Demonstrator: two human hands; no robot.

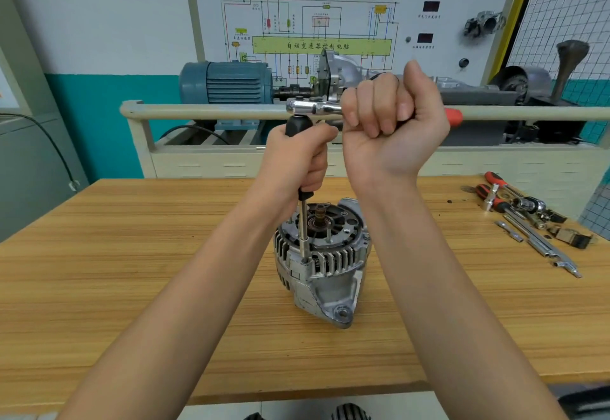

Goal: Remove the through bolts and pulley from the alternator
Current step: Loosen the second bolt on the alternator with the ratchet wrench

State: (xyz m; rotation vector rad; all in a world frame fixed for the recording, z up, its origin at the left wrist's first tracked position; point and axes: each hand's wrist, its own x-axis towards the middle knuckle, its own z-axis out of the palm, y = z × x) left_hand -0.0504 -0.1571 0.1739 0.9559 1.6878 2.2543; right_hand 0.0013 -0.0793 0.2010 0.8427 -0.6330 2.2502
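A silver alternator [325, 264] stands on end on the wooden table [132, 271], its open rear face up with the shaft showing. A long driver [303, 225] with a black handle stands upright, its tip on a through bolt [304, 259] at the alternator's rim. My left hand [298, 159] grips the black handle. A chrome ratchet [313, 108] sits on top of the driver, its red-tipped handle pointing right. My right hand [389, 116] grips that ratchet handle in a fist. No pulley is visible.
Loose tools [528, 218] lie at the table's right: red-handled drivers, sockets, extension bars and small parts. Behind the table stands a training rig with a blue motor [227, 81], a beige rail [204, 111] and a wiring-diagram board [313, 23].
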